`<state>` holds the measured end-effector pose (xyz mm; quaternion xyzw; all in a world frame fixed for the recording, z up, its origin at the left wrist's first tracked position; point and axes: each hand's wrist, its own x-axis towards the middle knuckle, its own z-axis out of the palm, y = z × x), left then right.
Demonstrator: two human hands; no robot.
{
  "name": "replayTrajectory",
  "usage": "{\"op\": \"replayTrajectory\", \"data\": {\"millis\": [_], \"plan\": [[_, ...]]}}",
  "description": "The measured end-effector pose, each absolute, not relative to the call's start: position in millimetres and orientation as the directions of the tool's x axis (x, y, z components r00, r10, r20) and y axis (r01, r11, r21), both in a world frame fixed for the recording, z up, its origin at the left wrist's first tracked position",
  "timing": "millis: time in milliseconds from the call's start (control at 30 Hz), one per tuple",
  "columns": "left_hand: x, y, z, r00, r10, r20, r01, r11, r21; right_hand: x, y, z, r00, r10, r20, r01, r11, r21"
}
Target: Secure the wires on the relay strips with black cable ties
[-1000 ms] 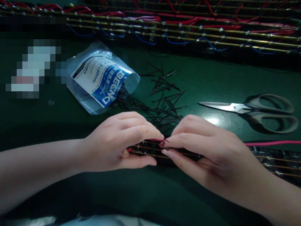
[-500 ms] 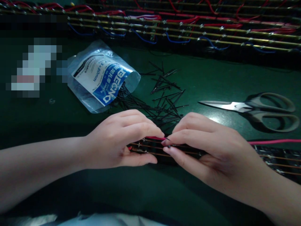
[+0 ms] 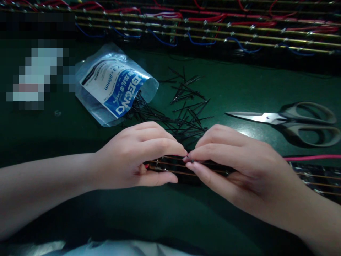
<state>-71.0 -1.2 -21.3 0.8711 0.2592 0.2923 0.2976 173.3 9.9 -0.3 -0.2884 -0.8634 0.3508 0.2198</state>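
Observation:
A dark strip with thin coppery rods (image 3: 317, 179) lies crosswise under both hands. My left hand (image 3: 138, 156) straddles it, fingers along the far edge and thumb on the near edge. Its index fingertip meets the tips of my right hand (image 3: 237, 163). Between the right thumb and index finger a thin black cable tie (image 3: 189, 156) is pinched; only a bit of it shows. A pink-red wire (image 3: 314, 157) runs along the strip's far side and passes under the right hand. Most of the strip between the hands is covered by fingers.
Beyond my hands lies a clear plastic bag (image 3: 114, 85) with a blue-and-white label, black cable ties (image 3: 186, 119) spilling from its mouth. Scissors (image 3: 271, 118) with dark handles lie at the right. Long racks of brassy rods (image 3: 229, 35) with red and blue wires stretch across the back.
Both hands stay at the strip with little movement. The left index fingertip and the right fingertips are slightly closer together, and the red wire between them shows less. The view has shifted slightly.

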Motion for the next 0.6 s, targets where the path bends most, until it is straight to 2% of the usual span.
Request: {"op": "replayTrajectory", "data": {"millis": [600], "plan": [[-70.6, -1.1, -21.9, 0.702, 0.616, 0.357, 0.256, -0.686, 0.681, 173.4, 9.7, -0.5, -0.738, 0.650, 0.179, 0.343, 0.590, -0.731]]}}
